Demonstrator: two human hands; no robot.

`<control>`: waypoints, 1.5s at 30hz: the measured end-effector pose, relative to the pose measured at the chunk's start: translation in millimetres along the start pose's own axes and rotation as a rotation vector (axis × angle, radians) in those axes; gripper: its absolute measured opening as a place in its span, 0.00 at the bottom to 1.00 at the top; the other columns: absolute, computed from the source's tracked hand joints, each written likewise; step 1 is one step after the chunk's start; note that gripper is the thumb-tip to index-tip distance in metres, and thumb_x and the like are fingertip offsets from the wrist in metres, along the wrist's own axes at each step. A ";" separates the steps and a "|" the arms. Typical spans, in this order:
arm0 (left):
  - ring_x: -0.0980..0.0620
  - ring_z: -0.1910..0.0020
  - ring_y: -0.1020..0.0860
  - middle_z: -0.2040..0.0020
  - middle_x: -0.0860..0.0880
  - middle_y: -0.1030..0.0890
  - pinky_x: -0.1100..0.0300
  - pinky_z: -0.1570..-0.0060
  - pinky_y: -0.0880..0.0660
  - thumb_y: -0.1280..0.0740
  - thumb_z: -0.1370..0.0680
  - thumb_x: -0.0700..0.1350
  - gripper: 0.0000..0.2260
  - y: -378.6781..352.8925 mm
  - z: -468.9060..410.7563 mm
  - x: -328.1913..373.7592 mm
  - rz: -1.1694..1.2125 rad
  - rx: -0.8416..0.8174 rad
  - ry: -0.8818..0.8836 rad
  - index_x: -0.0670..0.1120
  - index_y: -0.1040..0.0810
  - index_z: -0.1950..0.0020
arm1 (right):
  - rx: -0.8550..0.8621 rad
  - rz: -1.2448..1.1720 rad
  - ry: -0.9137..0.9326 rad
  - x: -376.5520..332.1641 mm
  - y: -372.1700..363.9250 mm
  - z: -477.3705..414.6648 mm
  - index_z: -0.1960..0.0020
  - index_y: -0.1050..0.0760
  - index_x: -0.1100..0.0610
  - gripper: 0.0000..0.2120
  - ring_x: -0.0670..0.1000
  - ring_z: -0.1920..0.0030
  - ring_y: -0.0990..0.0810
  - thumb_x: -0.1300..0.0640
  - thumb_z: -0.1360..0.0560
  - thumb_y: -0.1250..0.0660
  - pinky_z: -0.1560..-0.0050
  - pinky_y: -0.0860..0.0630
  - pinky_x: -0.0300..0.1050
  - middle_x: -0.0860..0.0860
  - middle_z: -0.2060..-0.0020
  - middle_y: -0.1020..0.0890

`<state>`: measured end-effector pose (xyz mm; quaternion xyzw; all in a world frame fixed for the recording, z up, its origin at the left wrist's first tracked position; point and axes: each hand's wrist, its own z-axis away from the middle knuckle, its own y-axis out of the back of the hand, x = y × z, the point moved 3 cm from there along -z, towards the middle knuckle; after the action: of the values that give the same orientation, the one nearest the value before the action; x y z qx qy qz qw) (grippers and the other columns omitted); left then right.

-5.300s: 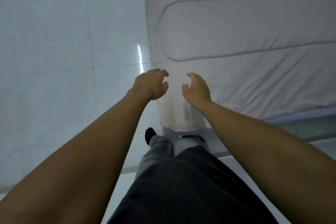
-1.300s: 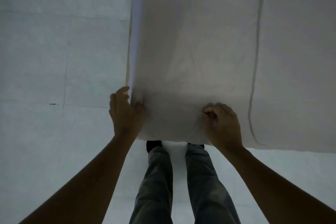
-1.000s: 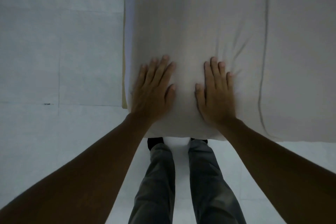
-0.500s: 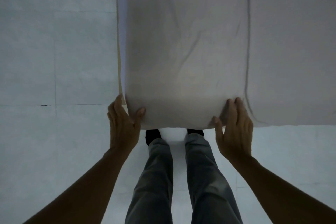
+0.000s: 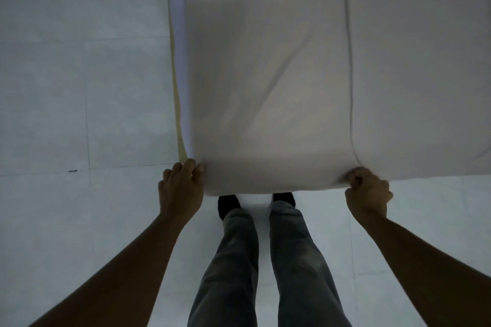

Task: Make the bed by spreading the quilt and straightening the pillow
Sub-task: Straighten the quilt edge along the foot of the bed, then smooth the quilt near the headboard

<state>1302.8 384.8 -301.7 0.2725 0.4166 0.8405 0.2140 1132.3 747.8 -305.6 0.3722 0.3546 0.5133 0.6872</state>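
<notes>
The near edge of the quilt (image 5: 265,74) is grasped at its left corner by the left hand (image 5: 182,191) and further right by the clenched right hand (image 5: 368,192), above the tiled floor (image 5: 79,87)

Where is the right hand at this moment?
In the head view the right hand sits right of centre, gripping the near edge of the quilt where the seam ends; the left hand grips the corner across the legs.

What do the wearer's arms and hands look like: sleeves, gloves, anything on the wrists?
The left arm and right arm are bare to the frame edge, with no sleeve in view. The left hand and right hand wear no gloves. No watch, band or ring shows, though the light is dim.
</notes>
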 end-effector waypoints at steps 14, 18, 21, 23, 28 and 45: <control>0.43 0.35 0.28 0.33 0.47 0.24 0.49 0.36 0.32 0.41 0.19 0.49 0.18 102.8 83.3 104.8 -0.146 -0.259 -0.064 0.50 0.31 0.29 | -0.426 -0.362 0.255 -42.3 36.9 142.6 0.37 0.28 0.46 0.15 0.51 0.47 0.18 0.57 0.21 0.42 0.44 0.19 0.53 0.49 0.49 0.18; 0.45 0.35 0.27 0.35 0.48 0.22 0.51 0.36 0.32 0.44 0.18 0.43 0.17 149.6 110.3 142.5 -0.216 -0.297 -0.274 0.52 0.27 0.31 | -0.376 -0.398 0.459 -103.1 95.8 157.6 0.34 0.27 0.55 0.16 0.53 0.46 0.19 0.58 0.20 0.42 0.42 0.21 0.50 0.54 0.46 0.17; 0.48 0.41 0.22 0.37 0.49 0.20 0.52 0.40 0.25 0.44 0.17 0.45 0.14 187.4 108.7 151.4 0.049 -0.306 -0.281 0.52 0.25 0.34 | -0.325 -0.515 0.465 -145.2 137.7 163.0 0.37 0.24 0.53 0.13 0.50 0.48 0.18 0.58 0.20 0.40 0.43 0.20 0.49 0.51 0.46 0.17; 0.49 0.45 0.20 0.39 0.50 0.20 0.57 0.51 0.23 0.44 0.16 0.47 0.13 218.1 100.5 152.4 0.254 -0.296 -0.248 0.51 0.25 0.34 | -0.286 -0.604 0.455 -174.1 162.0 164.9 0.41 0.22 0.49 0.11 0.48 0.51 0.18 0.57 0.20 0.39 0.45 0.20 0.48 0.48 0.49 0.16; 0.55 0.45 0.20 0.42 0.54 0.20 0.66 0.54 0.25 0.39 0.17 0.49 0.10 289.7 71.2 120.8 0.545 -0.195 -0.242 0.57 0.23 0.38 | -0.231 -0.802 0.546 -253.8 207.9 186.1 0.43 0.20 0.48 0.11 0.46 0.53 0.16 0.58 0.19 0.39 0.46 0.19 0.46 0.46 0.54 0.15; 0.57 0.49 0.18 0.48 0.59 0.16 0.60 0.46 0.23 0.36 0.18 0.42 0.11 554.2 -60.5 -56.1 0.803 -0.048 -0.391 0.56 0.20 0.42 | -0.232 -0.887 0.889 -553.3 279.8 284.5 0.29 0.33 0.51 0.25 0.52 0.57 0.18 0.70 0.22 0.38 0.54 0.20 0.42 0.51 0.47 0.20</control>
<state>1233.4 5.5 104.8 0.5613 0.2101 0.7990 -0.0482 1133.5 224.4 131.8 -0.1354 0.6682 0.3205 0.6576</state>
